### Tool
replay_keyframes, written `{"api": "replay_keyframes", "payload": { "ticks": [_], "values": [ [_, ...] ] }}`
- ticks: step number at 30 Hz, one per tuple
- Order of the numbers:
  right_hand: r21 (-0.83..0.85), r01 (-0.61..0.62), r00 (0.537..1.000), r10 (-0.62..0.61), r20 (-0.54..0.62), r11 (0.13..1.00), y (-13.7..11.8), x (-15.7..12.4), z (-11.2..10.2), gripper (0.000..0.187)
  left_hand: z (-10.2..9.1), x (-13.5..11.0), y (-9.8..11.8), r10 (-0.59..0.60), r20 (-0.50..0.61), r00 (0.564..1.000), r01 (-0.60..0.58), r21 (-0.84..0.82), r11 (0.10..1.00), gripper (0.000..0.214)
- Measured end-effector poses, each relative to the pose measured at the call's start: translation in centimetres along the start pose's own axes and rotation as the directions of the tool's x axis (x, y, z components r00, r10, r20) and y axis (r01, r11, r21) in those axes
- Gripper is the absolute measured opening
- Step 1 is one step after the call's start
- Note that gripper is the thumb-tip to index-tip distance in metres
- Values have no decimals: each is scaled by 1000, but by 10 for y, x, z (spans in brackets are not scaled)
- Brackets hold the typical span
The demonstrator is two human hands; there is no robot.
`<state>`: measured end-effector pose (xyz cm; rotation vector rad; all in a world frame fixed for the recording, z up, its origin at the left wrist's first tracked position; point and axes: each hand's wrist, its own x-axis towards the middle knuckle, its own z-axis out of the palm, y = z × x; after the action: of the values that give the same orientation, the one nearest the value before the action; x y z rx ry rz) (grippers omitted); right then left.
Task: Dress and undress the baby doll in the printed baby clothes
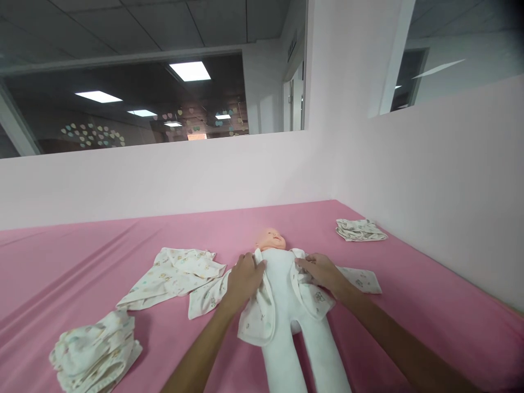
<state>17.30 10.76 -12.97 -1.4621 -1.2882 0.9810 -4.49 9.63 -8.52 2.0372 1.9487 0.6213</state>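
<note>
one baby jacket (257, 326): printed cloth, lying open-fronted around the soft-bodied doll (282, 289) on the pink sheet (164, 344)
handling: likely light, soft and floppy — creases easily, hardly fragile
best hold: the front edges up near the neck, i'd say
left hand (245, 277): fingers loosely curled, seemingly pinching one front edge against the thumb
right hand (322, 269): half closed — thumb and fingers appear to pinch the opposite edge

Doll (280, 284) on sheet (90, 267), cloth bundle (96, 349) left, wall (196, 177) behind
</note>
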Motion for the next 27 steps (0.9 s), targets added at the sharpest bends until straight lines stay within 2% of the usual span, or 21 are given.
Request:
{"api": "replay_keyframes", "payload": {
  "ticks": [3, 6, 9, 13, 16, 19, 22, 27],
  "values": [
    [145, -192, 972, 167, 168, 971, -10, 4, 1, 21, 9, 18, -4, 19, -42, 999, -19, 16, 1000, 26],
    [148, -248, 954, 215, 208, 957, -22, 11, -1, 24, 13, 28, -3, 60, -78, 995, -56, 48, 997, 16],
    [142, -178, 974, 153, 170, 974, -28, 24, 2, 28, 12, 31, 2, 90, -114, 989, -81, 82, 993, 14],
    [148, -31, 995, 17, 100, 988, -29, 38, 21, 23, 14, 32, 11, 94, -179, 979, -58, 198, 978, 20],
    [110, 92, 995, -88, -43, 990, -28, 45, 40, 16, 18, 34, 15, 96, -203, 975, -36, 283, 959, 22],
    [33, 190, 970, -182, -161, 981, -26, 47, 51, 13, 22, 38, 13, 107, -204, 973, -45, 285, 957, 22],
    [-12, 238, 953, -236, -189, 971, -21, 44, 55, 13, 25, 40, 9, 127, -188, 974, -77, 253, 964, 23],
    [-66, 297, 937, -304, -171, 953, -19, 44, 54, 11, 25, 40, 11, 132, -184, 974, -98, 181, 979, 23]
  ]
}}
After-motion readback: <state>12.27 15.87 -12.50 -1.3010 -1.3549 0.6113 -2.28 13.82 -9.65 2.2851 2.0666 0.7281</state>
